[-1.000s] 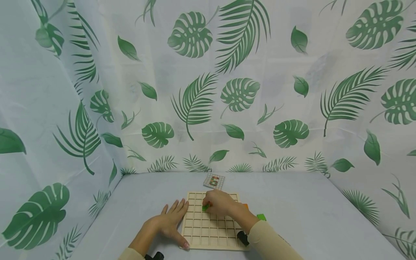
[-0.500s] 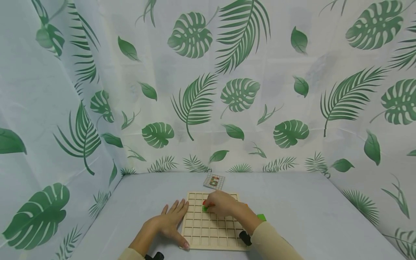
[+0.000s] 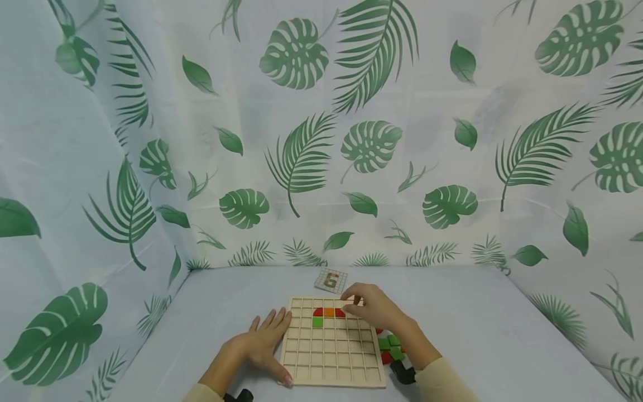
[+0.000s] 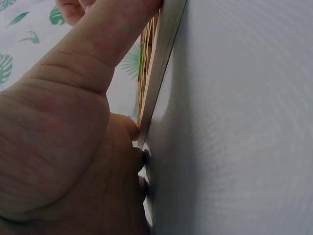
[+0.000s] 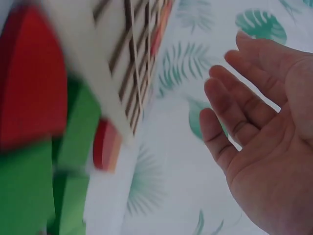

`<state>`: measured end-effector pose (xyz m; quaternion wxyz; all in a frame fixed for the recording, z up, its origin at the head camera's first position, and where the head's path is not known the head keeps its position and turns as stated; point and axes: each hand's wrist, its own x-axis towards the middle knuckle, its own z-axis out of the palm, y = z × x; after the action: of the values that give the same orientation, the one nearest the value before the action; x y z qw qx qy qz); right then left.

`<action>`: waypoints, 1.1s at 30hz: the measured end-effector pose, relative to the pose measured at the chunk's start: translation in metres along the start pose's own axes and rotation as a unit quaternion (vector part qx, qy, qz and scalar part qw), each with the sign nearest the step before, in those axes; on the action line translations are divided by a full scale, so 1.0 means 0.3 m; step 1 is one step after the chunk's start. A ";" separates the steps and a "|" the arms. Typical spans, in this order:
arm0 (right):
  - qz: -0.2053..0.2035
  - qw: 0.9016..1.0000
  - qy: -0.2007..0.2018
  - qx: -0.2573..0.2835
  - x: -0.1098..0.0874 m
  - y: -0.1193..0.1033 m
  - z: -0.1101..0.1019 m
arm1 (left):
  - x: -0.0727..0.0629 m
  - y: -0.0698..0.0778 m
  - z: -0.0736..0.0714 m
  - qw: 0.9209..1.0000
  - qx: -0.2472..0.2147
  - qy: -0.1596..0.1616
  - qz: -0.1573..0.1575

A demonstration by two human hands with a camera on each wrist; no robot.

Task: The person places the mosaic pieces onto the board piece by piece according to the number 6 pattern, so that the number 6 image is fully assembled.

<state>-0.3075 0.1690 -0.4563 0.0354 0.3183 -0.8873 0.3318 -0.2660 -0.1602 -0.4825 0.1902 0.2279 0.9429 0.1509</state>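
Observation:
A square wooden grid board (image 3: 331,357) lies on the table. Near its top sit a red piece (image 3: 318,311), an orange square (image 3: 329,312) and a second red piece (image 3: 339,312) in a row, with a green square (image 3: 317,321) under the left one. My left hand (image 3: 263,340) rests with spread fingers along the board's left edge, its thumb by the near corner. Over the upper right of the board hovers my right hand (image 3: 374,306); in the right wrist view its fingers (image 5: 220,98) are loosely bent and hold nothing.
Several loose green (image 3: 397,354) and red pieces (image 3: 386,357) lie against the board's right side, partly hidden by the right forearm. A small card (image 3: 331,280) with a coloured figure 6 on a grid lies behind the board. Leaf-patterned cloth (image 3: 321,167) encloses the table.
My right hand has let go of the pieces at the board's upper left and moved right, uncovering the row and the loose pile. The left hand stays put.

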 end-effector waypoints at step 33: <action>0.128 0.991 -0.033 -0.007 -0.115 0.130 -0.149 | 0.016 -0.016 0.008 1.000 0.006 0.004 -0.003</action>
<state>-0.3098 0.2376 -0.4531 -0.0342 0.2130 -0.9237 0.3168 -0.2707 -0.1614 -0.4877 0.1859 0.2258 0.9451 0.1458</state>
